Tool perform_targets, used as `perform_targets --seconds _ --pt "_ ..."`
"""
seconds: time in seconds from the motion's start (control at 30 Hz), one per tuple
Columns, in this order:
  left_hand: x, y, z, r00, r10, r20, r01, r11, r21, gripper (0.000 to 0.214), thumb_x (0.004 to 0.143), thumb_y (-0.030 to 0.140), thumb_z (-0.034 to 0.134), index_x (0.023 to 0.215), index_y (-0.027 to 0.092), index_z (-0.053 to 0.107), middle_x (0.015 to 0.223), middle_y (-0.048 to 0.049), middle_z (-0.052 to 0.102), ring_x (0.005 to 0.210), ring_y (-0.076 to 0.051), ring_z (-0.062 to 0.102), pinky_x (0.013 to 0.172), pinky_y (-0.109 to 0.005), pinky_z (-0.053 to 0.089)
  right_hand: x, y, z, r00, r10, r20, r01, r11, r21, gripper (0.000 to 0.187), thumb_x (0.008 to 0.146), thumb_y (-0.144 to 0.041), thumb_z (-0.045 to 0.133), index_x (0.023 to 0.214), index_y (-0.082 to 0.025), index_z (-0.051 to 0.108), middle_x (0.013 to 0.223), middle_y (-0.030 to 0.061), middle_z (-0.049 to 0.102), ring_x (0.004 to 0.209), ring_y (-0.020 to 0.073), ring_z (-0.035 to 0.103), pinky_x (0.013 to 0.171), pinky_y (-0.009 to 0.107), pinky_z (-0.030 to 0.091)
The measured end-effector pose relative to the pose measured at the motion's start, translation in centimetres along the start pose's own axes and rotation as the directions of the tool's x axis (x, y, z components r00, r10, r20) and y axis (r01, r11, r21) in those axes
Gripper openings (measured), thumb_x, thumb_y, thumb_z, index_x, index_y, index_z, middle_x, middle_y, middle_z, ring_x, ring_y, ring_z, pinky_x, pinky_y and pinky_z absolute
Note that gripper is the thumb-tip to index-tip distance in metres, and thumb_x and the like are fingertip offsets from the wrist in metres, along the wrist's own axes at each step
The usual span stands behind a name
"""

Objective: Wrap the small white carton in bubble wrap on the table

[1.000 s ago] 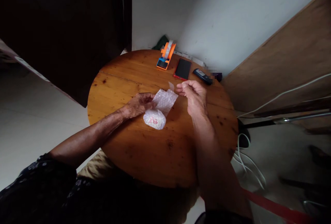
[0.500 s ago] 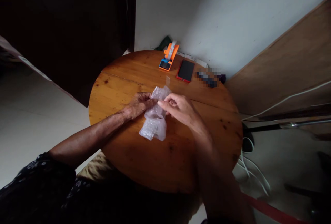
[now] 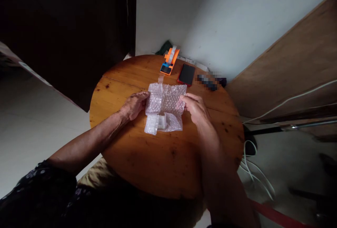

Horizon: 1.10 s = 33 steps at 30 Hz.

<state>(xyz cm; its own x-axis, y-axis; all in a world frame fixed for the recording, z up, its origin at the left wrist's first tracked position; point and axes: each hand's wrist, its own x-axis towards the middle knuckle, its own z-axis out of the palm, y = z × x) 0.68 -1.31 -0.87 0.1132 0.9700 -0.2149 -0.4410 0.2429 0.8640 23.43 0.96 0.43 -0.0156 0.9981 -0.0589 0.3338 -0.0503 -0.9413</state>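
A sheet of bubble wrap (image 3: 172, 96) is spread between my hands above the round wooden table. My left hand (image 3: 134, 105) pinches its left edge, fingers closed. On the other side, my right hand (image 3: 194, 107) grips the right edge between thumb and fingers. Toward me the wrap is folded around a small pale object (image 3: 161, 122), only partly showing, whose kind I cannot make out. From the far left edge of the wrap sticks a short strip of clear tape (image 3: 160, 79).
Along the far side of the table (image 3: 168, 165) stand an orange and blue tape dispenser (image 3: 170, 61), a red-edged phone (image 3: 186, 74) and a dark, blurred-out item (image 3: 207, 81). White cables (image 3: 249, 161) hang at the right, beside the table.
The bunched bubble wrap has been opened out flat and wide. My right hand has moved rightward with its edge, my left slightly left, and the small pale object now shows.
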Motion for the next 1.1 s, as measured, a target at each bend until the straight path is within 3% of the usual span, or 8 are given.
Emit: perform_targets --seconds 0.1,0.23,0.4,0.6,0.7,0.83,0.93,1.1 --pt "0.3 -0.2 -0.4 0.986 0.144 -0.079 -0.133 0.982 0.132 0.024 0.083 0.036 0.072 0.085 0.017 0.057 0.075 0.0014 0.058 0.063 -0.01 0.053 0.063 -0.024 0.046 0.3 0.4 -0.1 0.998 0.061 0.026 -0.062 0.998 0.033 0.025 0.079 -0.044 0.06 0.066 -0.023 0.055 0.061 -0.0004 0.057 0.054 0.0125 0.05 0.051 0.026 0.038" --pt "-0.2 0.3 -0.8 0.903 0.426 -0.06 -0.358 0.821 0.445 0.049 0.071 0.045 0.083 0.105 0.018 0.059 0.083 0.001 0.059 0.073 -0.012 0.054 0.067 -0.025 0.044 0.2 0.2 -0.1 0.995 0.098 0.031 -0.1 0.991 0.084 0.022 0.079 -0.042 0.062 0.07 -0.023 0.057 0.066 0.001 0.06 0.058 0.0139 0.056 0.052 0.026 0.041" --pt "-2.0 1.1 -0.5 0.941 0.272 0.2 -0.333 0.656 0.677 0.058 0.068 0.056 0.081 0.108 0.018 0.062 0.066 0.0046 0.051 0.061 -0.011 0.046 0.057 -0.025 0.035 0.3 0.4 -0.3 0.997 0.025 -0.068 -0.022 0.999 0.046 0.026 0.081 -0.044 0.06 0.068 -0.023 0.052 0.065 -0.0003 0.055 0.059 0.0128 0.052 0.053 0.026 0.039" --pt "-1.5 -0.1 -0.4 0.955 0.223 0.194 -0.293 0.637 0.713 0.024 0.076 0.034 0.067 0.092 0.016 0.065 0.064 0.0031 0.051 0.057 -0.01 0.043 0.052 -0.022 0.034 0.6 0.7 -0.7 0.995 -0.009 -0.098 0.009 1.0 0.0 0.025 0.083 -0.041 0.058 0.068 -0.023 0.054 0.066 0.0001 0.058 0.059 0.0128 0.052 0.056 0.027 0.039" --pt "-0.6 -0.2 -1.0 0.95 0.304 0.068 -0.261 0.656 0.708 0.02 0.073 0.022 0.056 0.09 0.015 0.064 0.062 0.0034 0.052 0.054 -0.01 0.043 0.051 -0.022 0.033 0.7 0.7 -1.6 0.993 0.01 -0.121 -0.033 0.981 -0.193 0.022 0.083 -0.037 0.055 0.066 -0.022 0.057 0.06 -0.0006 0.058 0.055 0.0136 0.052 0.054 0.027 0.038" --pt "-0.1 0.7 -1.8 0.929 0.369 -0.015 -0.18 0.491 0.852 0.035 0.069 0.017 0.056 0.102 0.015 0.067 0.057 0.0055 0.052 0.053 -0.011 0.045 0.054 -0.023 0.034 0.6 0.5 -3.2 0.985 0.047 -0.164 -0.138 0.784 -0.605 0.024 0.082 -0.034 0.059 0.061 -0.023 0.057 0.054 0.0003 0.057 0.059 0.0191 0.06 0.058 0.03 0.04" --pt "0.2 1.0 -2.2 0.915 0.403 -0.031 -0.141 0.389 0.91 0.038 0.07 0.017 0.059 0.107 0.016 0.068 0.066 0.0012 0.064 0.061 -0.014 0.055 0.061 -0.025 0.041 0.4 0.0 -3.8 0.976 0.013 -0.219 -0.173 0.658 -0.733 0.023 0.08 -0.03 0.064 0.059 -0.023 0.057 0.063 0.0038 0.064 0.069 0.0228 0.064 0.063 0.033 0.042" --pt "0.2 0.7 -2.6 0.803 0.592 0.064 -0.361 0.399 0.843 0.038 0.074 0.019 0.059 0.111 0.016 0.068 0.098 -0.0074 0.075 0.086 -0.019 0.066 0.076 -0.029 0.052 -0.4 -1.1 -2.9 0.943 -0.285 -0.169 0.171 0.855 -0.49 0.018 0.084 -0.038 0.065 0.076 -0.021 0.064 0.071 0.002 0.067 0.068 0.0181 0.062 0.068 0.033 0.05"
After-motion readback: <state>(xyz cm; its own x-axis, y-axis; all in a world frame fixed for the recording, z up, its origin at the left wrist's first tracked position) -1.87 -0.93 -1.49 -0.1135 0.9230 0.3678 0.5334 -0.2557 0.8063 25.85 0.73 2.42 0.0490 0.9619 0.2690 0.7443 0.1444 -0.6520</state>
